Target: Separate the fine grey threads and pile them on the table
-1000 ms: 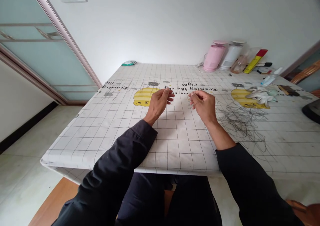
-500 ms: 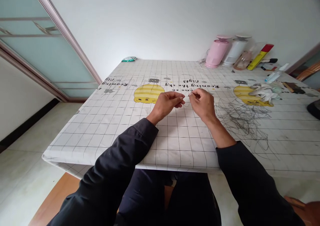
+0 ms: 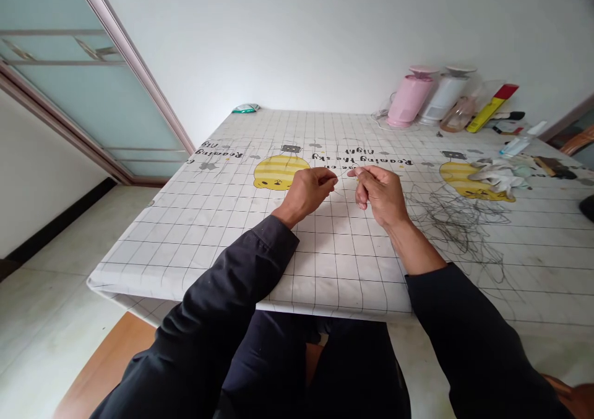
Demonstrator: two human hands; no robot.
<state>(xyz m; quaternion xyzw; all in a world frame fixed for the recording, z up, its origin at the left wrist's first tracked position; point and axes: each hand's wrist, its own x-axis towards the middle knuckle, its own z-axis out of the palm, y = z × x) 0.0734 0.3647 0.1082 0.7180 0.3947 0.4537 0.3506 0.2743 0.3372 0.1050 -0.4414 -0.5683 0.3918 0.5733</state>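
Above the middle of the checked tablecloth [image 3: 195, 239], my left hand [image 3: 309, 190] is closed in a pinch, with a thin strand showing faintly at its fingertips. My right hand [image 3: 378, 193] is a short gap to its right, its index finger pointing toward the left hand and its other fingers curled. What the right fingers hold, if anything, is too fine to make out. A loose tangle of dark thin thread [image 3: 459, 221] lies on the cloth to the right of my right hand.
Along the wall at the back right stand a pink cylinder [image 3: 411, 100], a white cylinder [image 3: 443, 97], a glass bottle [image 3: 457, 116] and a yellow-red box [image 3: 492, 108]. A crumpled whitish cloth [image 3: 499, 172] and a clear bottle [image 3: 522, 139] lie at the right. A green packet [image 3: 245, 108] is at the back left.
My right hand has gone from a pinch to an extended index finger. My left hand stays pinched, its fingers drawn closer together. The whole view has shifted slightly.
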